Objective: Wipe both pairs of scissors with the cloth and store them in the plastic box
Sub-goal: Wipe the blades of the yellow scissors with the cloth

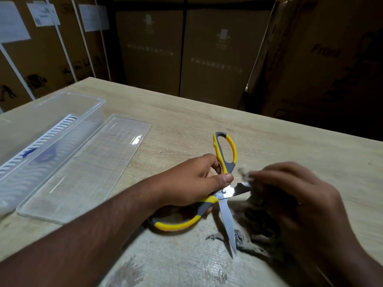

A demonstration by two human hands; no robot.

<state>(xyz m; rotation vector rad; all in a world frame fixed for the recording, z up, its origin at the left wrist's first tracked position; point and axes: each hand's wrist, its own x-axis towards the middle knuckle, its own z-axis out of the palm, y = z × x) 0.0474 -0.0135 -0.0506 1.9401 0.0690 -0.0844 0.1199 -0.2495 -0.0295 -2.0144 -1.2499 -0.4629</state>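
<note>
**One blade under the cloth, box waiting open**

The yellow-and-grey scissors (pixel 222 183) are held spread wide over the wooden table (pixel 290 146) by the left hand (pixel 199 181), whose fingers and thumb are curled around the handles close to the pivot. The right hand (pixel 290 195) is blurred; it seems to be pinching the dark grey cloth (pixel 261 206) around the blade that points to the right, but the exact grip of the fingers cannot be told. The other blade points toward the camera, bare, with its tip over a loose end of the cloth.

For a good wipe, the cloth should probably be drawn from the pivot outward to the tip, with the fingers kept on the flat of the blade and away from the edge. The bare blade would then be cleaned in the same way.

The clear plastic box (pixel 51 131) stands open at the left, well apart from the hands. A white slotted insert (pixel 35 143) is seen inside, and something blue (pixel 44 155), not clear enough to be named. The transparent lid (pixel 87 168) lies flat just beside the box.
</note>
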